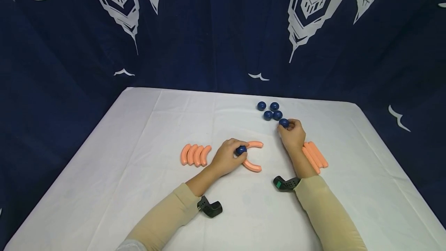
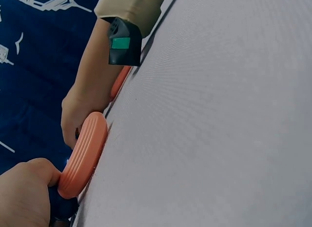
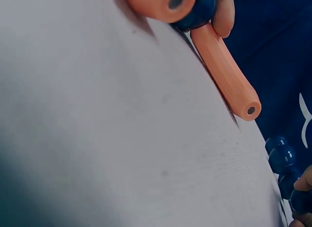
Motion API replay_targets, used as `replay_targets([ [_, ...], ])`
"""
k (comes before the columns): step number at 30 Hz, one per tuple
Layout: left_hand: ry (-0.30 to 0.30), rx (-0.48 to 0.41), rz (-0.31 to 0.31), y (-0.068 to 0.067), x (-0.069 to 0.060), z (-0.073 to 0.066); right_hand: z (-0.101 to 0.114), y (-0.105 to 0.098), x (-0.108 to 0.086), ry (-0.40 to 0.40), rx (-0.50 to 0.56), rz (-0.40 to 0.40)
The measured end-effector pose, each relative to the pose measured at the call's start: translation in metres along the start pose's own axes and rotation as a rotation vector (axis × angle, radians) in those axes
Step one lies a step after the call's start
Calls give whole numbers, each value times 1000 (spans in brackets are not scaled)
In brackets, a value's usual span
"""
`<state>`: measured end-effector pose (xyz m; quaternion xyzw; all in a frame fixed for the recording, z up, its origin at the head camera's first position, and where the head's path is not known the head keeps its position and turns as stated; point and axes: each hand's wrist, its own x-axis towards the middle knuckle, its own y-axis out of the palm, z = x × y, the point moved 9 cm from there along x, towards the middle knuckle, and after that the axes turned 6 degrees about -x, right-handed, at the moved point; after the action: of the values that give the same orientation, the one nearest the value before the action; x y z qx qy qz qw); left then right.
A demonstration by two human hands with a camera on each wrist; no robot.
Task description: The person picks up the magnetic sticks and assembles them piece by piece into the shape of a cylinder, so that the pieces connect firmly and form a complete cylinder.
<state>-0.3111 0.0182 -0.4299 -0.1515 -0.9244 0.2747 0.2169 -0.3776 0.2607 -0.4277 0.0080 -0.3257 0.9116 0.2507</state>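
A curtain (image 1: 209,30) hangs behind the tabletop (image 1: 156,127). On the tabletop's left part lies a row of four rods (image 1: 198,156), side by side. To its right, one ball (image 1: 241,150) sits in the left fingers (image 1: 240,159), with a far rod (image 1: 256,144) and a near rod (image 1: 253,167) reaching rightward from beside it. Farther back and right are four balls (image 1: 268,115); just before them, another ball (image 1: 283,122) sits in the right fingers (image 1: 283,131). More rods (image 1: 318,154) lie right of the right forearm (image 1: 301,162).

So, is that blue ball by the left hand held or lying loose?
Held: in the head view, the left hand pinches the blue ball between thumb and fingers.
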Motion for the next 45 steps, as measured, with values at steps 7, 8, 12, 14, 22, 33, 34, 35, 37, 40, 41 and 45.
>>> replay_targets([
  [7, -2, -2, -41, -3, 0, 0, 6, -3, -8, -21, 13, 52],
  [8, 0, -2, -51, -4, 0, 0, 7, -4, -10, -26, 19, 62],
  [12, -15, -7, -75, -6, -1, 2, 15, -5, -19, -54, 40, 108],
  [14, -29, -12, -80, -7, -1, 2, 19, -5, -23, -68, 50, 132],
  [22, -55, -12, -114, -10, 0, 2, 30, 0, -43, -109, 72, 212],
  [33, -63, -7, -138, -12, -1, 6, 31, 20, -62, -194, 102, 305],
  [34, -63, -8, -136, -12, -1, 6, 30, 22, -62, -193, 96, 315],
  [35, -62, -9, -137, -12, -2, 6, 28, 24, -63, -191, 89, 326],
  [37, -57, -9, -147, -13, -2, 5, 26, 27, -63, -195, 80, 344],
  [40, -51, -9, -163, -15, -2, 4, 25, 29, -64, -211, 67, 362],
  [41, -49, -12, -165, -15, -2, 4, 25, 30, -64, -221, 62, 367],
  [45, -39, -19, -154, -15, -1, 1, 26, 29, -66, -244, 33, 372],
])
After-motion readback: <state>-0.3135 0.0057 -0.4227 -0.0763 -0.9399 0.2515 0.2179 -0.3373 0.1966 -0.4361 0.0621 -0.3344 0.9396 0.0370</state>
